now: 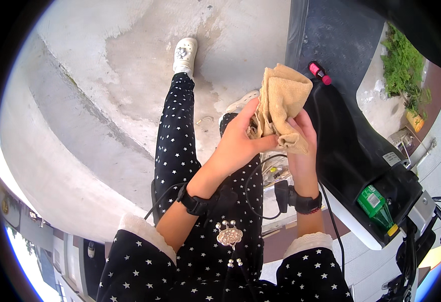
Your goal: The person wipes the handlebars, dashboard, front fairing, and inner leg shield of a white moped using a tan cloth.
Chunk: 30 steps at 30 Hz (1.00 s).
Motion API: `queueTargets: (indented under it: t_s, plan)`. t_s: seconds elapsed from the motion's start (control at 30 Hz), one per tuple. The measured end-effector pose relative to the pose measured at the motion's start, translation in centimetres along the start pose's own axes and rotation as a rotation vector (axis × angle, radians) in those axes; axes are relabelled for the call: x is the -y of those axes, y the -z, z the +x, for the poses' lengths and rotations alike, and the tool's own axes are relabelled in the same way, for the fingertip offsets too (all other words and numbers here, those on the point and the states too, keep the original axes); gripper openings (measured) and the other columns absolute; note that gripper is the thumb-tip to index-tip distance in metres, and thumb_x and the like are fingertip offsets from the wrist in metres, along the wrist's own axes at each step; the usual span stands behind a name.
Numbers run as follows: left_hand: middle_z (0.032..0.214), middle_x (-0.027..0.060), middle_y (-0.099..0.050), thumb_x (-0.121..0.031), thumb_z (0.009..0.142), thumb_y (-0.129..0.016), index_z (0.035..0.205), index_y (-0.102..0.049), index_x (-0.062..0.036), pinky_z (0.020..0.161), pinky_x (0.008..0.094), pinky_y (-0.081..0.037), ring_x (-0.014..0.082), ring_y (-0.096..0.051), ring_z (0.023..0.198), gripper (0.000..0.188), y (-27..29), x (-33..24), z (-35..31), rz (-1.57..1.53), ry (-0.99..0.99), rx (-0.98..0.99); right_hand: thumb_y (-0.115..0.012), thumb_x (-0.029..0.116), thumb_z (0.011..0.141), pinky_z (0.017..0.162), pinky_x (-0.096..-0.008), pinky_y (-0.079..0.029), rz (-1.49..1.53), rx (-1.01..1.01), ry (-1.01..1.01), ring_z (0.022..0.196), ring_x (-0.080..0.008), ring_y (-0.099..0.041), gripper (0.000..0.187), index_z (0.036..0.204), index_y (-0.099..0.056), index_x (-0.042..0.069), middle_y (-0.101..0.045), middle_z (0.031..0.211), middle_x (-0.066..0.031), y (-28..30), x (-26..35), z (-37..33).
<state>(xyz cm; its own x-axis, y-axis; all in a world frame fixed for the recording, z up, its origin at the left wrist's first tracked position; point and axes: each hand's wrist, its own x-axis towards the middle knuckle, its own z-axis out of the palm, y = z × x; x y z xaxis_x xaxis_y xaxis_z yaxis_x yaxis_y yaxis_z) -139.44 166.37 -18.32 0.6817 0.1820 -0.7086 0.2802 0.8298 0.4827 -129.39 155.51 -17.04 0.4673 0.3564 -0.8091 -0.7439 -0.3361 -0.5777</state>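
Note:
A tan terry cloth [287, 93], folded into a loose bundle, is held up in front of me between both hands. My left hand [238, 143] grips its lower left side, the thumb pressed across the lower folds. My right hand [303, 138] closes round the cloth from the right, its fingers partly hidden behind the folds. The cloth's bunched lower left edge looks dirty or patterned. Just right of the cloth is a black scooter [343, 136], and a small dark bottle with a pink cap [320, 73] lies on it.
A green bottle with a yellow cap [376, 206] sits in the scooter's storage pocket. Black cables [250, 194] hang from my wrist straps. A leafy plant [401, 65] stands at the far right. Stained concrete [130, 65] spreads under my feet, with a curved ledge at left.

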Motion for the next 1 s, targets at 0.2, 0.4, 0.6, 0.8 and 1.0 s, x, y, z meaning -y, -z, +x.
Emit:
queueTargets:
  t_s: [0.2,0.4,0.6,0.8,1.0]
  plan:
    - [0.112,0.0072,-0.058,0.011,0.069,-0.06,0.124,-0.052,-0.0064,0.081,0.0276,-0.048,0.0169,-0.058,0.096,0.058,1.3,-0.8,-0.4,0.636,-0.324,-0.26,-0.048,0.032,0.094,0.099,-0.0328,-0.037,-0.151,0.147,0.084,0.117,-0.0206,-0.048,0.053,0.131,-0.037,-0.004,-0.048,0.127,-0.0137,-2.0,1.4,0.1]
    - [0.121,0.0057,-0.056,0.006,0.063,-0.06,0.118,-0.06,-0.0154,0.085,0.0371,-0.042,0.0276,-0.053,0.103,0.059,0.4,-2.7,-1.4,1.237,-0.694,-0.33,-0.06,0.047,0.085,0.102,-0.0365,-0.035,0.14,0.292,0.125,0.124,-0.0213,-0.042,0.076,0.136,-0.029,-0.001,-0.042,0.133,-0.0125,-3.7,0.3,1.4]
    - [0.111,0.0087,-0.06,-0.006,0.075,-0.061,0.122,-0.055,-0.0076,0.1,0.0466,-0.034,0.036,-0.038,0.127,0.047,-1.3,-3.8,-4.2,1.215,-0.49,-0.115,-0.047,0.023,0.095,0.096,-0.0369,-0.042,0.41,0.257,-0.112,0.113,-0.0216,-0.052,0.042,0.129,-0.039,0.0,-0.053,0.122,-0.0108,-4.3,0.2,1.8]
    - [0.111,0.0111,-0.06,0.004,0.069,-0.066,0.121,-0.054,-0.008,0.1,0.0418,-0.038,0.0321,-0.041,0.126,0.054,2.4,-5.7,-4.3,0.793,-0.418,-0.162,-0.054,0.007,0.089,0.093,-0.0319,-0.044,0.143,0.247,-0.161,0.109,-0.0185,-0.055,0.041,0.127,-0.042,-0.002,-0.055,0.12,-0.009,-4.2,0.7,2.8]
    - [0.121,0.013,-0.056,0.01,0.063,-0.067,0.126,-0.051,-0.007,0.098,0.034,-0.039,0.0249,-0.054,0.113,0.067,7.6,-12.0,-1.6,0.981,-0.17,0.084,-0.065,0.018,0.079,0.084,-0.0281,-0.044,-0.605,0.925,-0.25,0.092,-0.0147,-0.057,0.05,0.122,-0.049,-0.002,-0.062,0.106,-0.0104,-6.6,1.2,3.9]
